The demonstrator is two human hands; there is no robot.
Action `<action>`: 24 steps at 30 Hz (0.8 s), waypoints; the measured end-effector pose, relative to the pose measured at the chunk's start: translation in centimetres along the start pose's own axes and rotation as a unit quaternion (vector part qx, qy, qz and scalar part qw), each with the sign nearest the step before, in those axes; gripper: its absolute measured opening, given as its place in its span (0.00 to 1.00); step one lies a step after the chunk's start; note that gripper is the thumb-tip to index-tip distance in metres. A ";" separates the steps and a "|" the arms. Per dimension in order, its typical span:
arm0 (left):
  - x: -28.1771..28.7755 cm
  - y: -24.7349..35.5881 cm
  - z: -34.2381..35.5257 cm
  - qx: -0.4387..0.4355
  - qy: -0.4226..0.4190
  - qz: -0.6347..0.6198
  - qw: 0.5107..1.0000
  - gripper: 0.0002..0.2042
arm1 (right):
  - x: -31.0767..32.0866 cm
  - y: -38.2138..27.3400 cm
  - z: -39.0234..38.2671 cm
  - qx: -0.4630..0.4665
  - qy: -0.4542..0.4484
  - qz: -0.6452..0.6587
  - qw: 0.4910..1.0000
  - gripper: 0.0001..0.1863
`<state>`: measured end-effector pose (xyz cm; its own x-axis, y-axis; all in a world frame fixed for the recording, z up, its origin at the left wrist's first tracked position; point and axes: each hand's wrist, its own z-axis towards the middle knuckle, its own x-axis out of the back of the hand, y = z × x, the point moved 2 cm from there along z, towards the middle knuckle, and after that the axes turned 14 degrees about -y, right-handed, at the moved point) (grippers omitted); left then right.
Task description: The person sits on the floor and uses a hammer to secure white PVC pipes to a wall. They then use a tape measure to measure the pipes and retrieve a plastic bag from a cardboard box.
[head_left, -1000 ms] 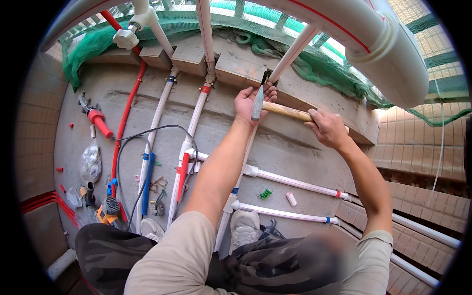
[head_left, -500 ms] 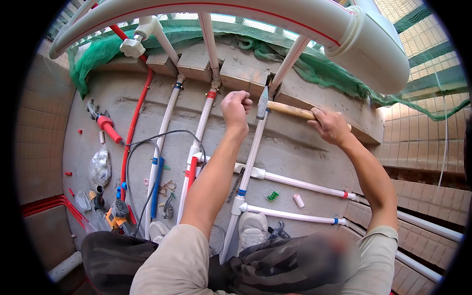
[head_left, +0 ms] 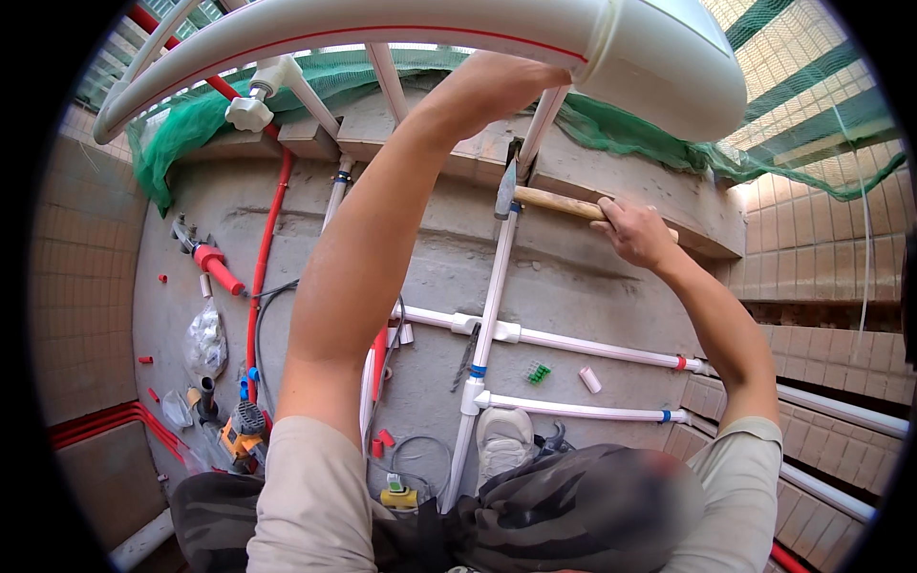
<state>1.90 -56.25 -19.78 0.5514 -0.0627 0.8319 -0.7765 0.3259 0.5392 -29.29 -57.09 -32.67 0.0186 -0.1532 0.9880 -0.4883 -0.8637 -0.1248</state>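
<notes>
My right hand (head_left: 635, 232) is closed around the wooden handle of a hammer (head_left: 559, 202). The hammer's metal head lies against the white floor pipe (head_left: 498, 258), just below the dark notch (head_left: 514, 151) at the step. My left arm stretches up and forward. At its end my left hand (head_left: 501, 86) is closed around the upright white pipe (head_left: 546, 119), just under a thick white pipe (head_left: 401, 24) with a red stripe. That thick pipe hides part of the hand and most of its fingers.
White pipes with tee fittings (head_left: 473, 392) and a red pipe (head_left: 270, 224) run along the concrete floor. Left lie a red-handled tool (head_left: 218, 267), a plastic bag (head_left: 205, 339) and a yellow power tool (head_left: 244, 435). Green netting (head_left: 172, 143) hangs along the far ledge (head_left: 621, 191).
My left hand has risen from beside the hammer head to the upright pipe under the thick pipe. My right hand keeps hold of the hammer, nearly still. The view has shifted slightly.
</notes>
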 end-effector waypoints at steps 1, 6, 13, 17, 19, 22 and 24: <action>-0.2 0.2 0.0 0.023 -0.004 -0.063 0.998 0.16 | 0.1 -0.5 -0.2 0.006 0.009 0.004 1.000 0.15; -0.6 0.8 -0.3 0.027 0.033 -0.149 0.988 0.15 | -1.0 0.8 -0.1 -0.010 -0.003 -0.007 1.000 0.18; -0.3 0.9 -0.9 0.036 0.044 -0.157 0.986 0.15 | 0.1 -2.5 -0.1 0.045 -0.003 0.044 0.998 0.15; -0.6 1.1 -0.7 0.037 0.043 -0.158 0.986 0.15 | -1.9 -0.6 -0.8 -0.024 0.012 0.040 0.999 0.16; -0.6 1.2 -0.8 0.040 0.043 -0.159 0.986 0.15 | -1.8 -0.9 -0.9 0.007 0.009 0.038 0.999 0.17; -0.4 1.3 -1.0 0.040 0.044 -0.163 0.985 0.15 | -1.3 -0.9 -1.0 0.017 -0.002 0.029 0.999 0.17; -0.4 1.5 -0.8 0.038 0.044 -0.164 0.985 0.14 | -2.2 0.8 -0.4 -0.009 0.019 0.018 1.000 0.17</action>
<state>0.72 -54.98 -19.40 0.7978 -0.0700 0.5988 -0.5711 0.2308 0.7878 -30.04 -57.24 -34.87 -0.0327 -0.1659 0.9856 -0.5042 -0.8487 -0.1596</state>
